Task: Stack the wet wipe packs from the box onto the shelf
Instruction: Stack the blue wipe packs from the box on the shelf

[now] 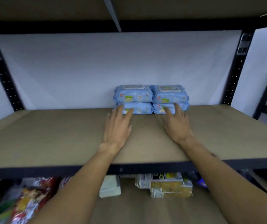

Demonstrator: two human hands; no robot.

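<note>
On the lower tier, down and left of the four blue plastic wet wipe packs, lie crinkled red and yellow snack bags (32,196). The packs sit at the back of the flat tan board shelf (48,135), against the white wall, as two stacks of two standing side by side and touching. The left stack (133,99) comes first; in front of it the left hand (117,125) lies open, palm down, fingers spread, its fingertips (120,108) against the bottom pack's front face. Below the packs, under the shelf's black metal edge, a folded white cloth-like bundle (110,186) rests beside yellowish wrapped packets (166,185). The right stack (170,97) follows, and the right hand (177,125) is likewise open and flat, fingers touching its bottom pack. Neither hand grips anything.
</note>
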